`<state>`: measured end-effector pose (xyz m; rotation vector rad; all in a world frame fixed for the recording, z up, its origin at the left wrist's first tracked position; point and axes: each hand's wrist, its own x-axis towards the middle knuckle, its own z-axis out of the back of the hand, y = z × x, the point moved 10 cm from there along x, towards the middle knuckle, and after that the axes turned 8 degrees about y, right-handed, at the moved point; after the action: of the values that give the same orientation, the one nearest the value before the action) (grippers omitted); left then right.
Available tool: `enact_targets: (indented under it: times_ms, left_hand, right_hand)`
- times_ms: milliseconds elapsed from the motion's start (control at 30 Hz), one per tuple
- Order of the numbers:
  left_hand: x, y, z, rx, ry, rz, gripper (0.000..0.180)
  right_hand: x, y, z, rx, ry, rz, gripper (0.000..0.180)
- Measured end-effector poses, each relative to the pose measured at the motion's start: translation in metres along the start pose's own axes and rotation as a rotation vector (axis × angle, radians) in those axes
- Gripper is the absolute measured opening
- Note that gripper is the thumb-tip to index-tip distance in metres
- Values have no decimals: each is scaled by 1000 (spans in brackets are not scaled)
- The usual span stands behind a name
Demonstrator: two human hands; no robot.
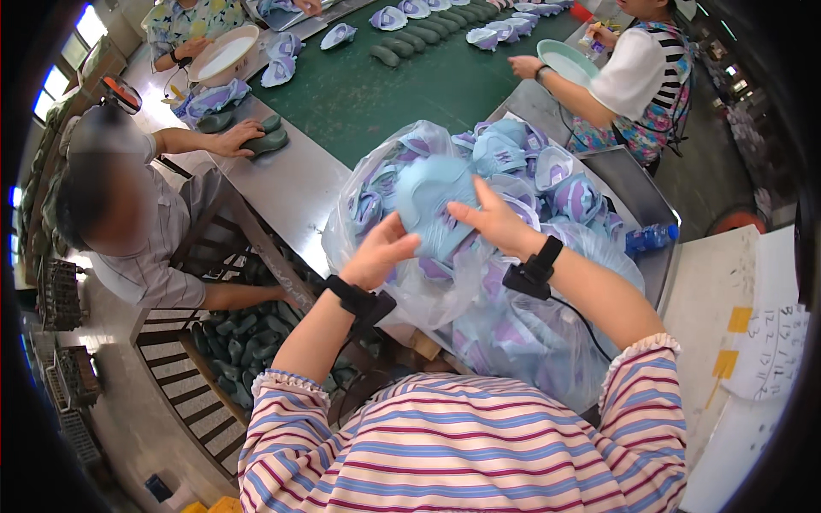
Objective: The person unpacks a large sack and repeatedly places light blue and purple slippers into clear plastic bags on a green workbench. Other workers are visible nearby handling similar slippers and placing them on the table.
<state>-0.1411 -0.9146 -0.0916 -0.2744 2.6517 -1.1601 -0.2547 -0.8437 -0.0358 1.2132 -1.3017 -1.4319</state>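
Observation:
Between my hands is a light-blue shoe upper (432,205), its surface creased and partly shiny. My left hand (382,250) grips its lower left edge, and my right hand (498,222) has its thumb on the front at the right edge. The fingers behind the piece are partly hidden. Beneath and around it, a large clear plastic bag (340,224) bulges with blue and purple shoe uppers (513,321). More uppers (575,197) are heaped just beyond my right hand.
A blue bottle (652,239) stands right of the heap. Green shoe lasts (419,38) and uppers line the green tabletop (329,98). At left, a co-worker's hand (239,137) touches lasts; a slatted crate (184,389) holds many. Two other people work with basins across the table.

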Motion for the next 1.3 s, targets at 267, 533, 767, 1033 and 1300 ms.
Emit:
enact_targets:
  times_ms: [267,533,767,1033,1300]
  left_hand:
    - [-14,-66,31,1200,-577,-408,44]
    - [-28,11,40,1604,-312,-150,28]
    - [-61,57,53,1449,-296,5,27]
    - [-66,76,68,1362,-226,105,30]
    - [-64,-9,30,1197,-342,-269,41]
  right_hand:
    - [-12,-73,-47,-1193,678,-6,37]
    - [14,-103,-53,-1589,578,-248,23]
    - [23,-196,-49,-1837,440,-470,63]
    - [33,-82,6,-689,381,-265,80]
    - [-17,-5,40,482,-18,97,82]
